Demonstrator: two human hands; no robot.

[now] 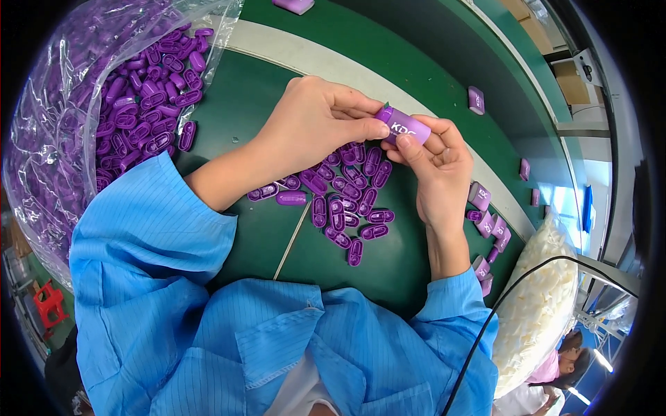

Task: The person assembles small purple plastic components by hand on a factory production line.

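Note:
Between my two hands is a small purple plastic case (411, 129) with rounded edges and white lettering, held above the green table. My left hand (309, 114) pinches its left end between thumb and fingers. On the right, my right hand (444, 159) grips the other end, its thumb on the lower edge. A tiny dark green tip pokes up at the case's upper left corner; what it belongs to, I cannot make out. Under my hands lies a loose heap of purple oval caps (337, 213), many with their hollow side up.
A clear plastic bag (52, 132) full of purple caps bulges at the left. Several purple cases (480, 197) lie by my right forearm, others on the green belt (416, 73) beyond a pale rail. A bag of cream pieces (541, 305) and black cable (485, 322) are at right.

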